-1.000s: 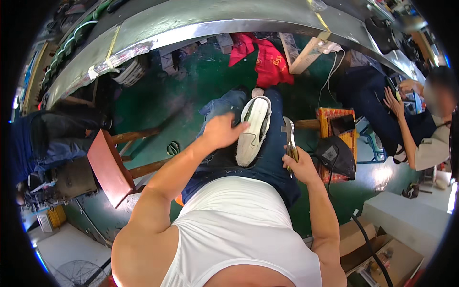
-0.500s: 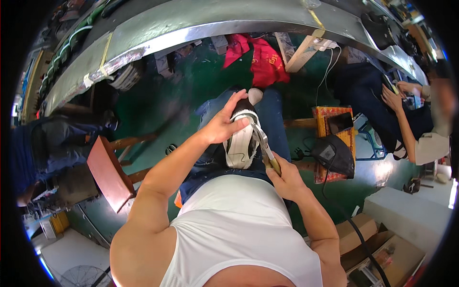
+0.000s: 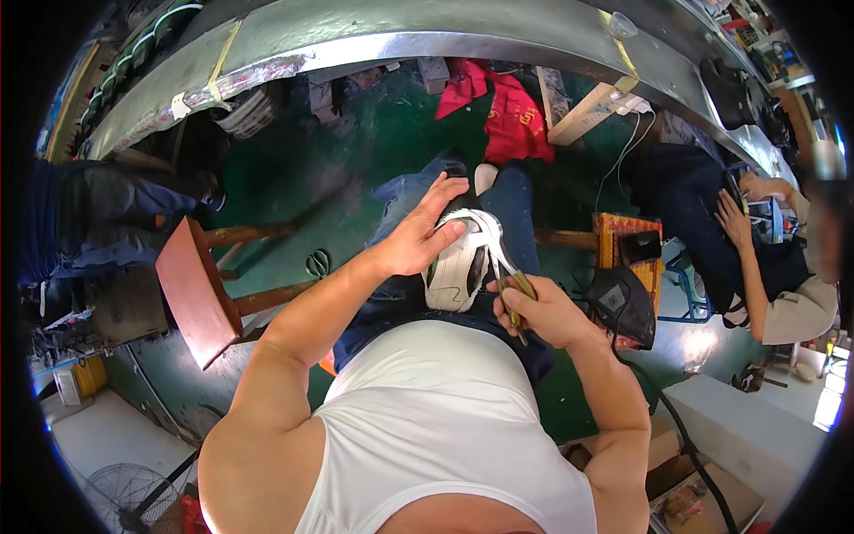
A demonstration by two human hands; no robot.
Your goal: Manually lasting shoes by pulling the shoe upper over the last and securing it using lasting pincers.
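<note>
A shoe [image 3: 452, 278] with a pale, whitish underside facing up lies across my lap, its far end dark. My left hand [image 3: 427, 224] wraps over that far end, fingers stretched forward and thumb pressed on the whitish surface. My right hand [image 3: 550, 311] grips the olive-yellow handles of metal pincers [image 3: 500, 254], which are spread somewhat apart. The curved head of the pincers is at the shoe's upper right edge, near my left thumb. Whether the jaws bite on the edge cannot be made out.
A long metal-topped bench [image 3: 382, 44] crosses ahead. Stools flank me: a reddish-brown one [image 3: 200, 289] at left, an orange-patterned one [image 3: 614, 230] bearing a phone and a black bag [image 3: 623, 303] at right. Red cloth [image 3: 514, 116] lies on the floor. A co-worker's hands [image 3: 738, 218] are at far right.
The pincers' handles have spread apart, and my right hand has shifted slightly right and loosened its fingers around them. My left hand stays on the shoe. The whole view has shifted a little.
</note>
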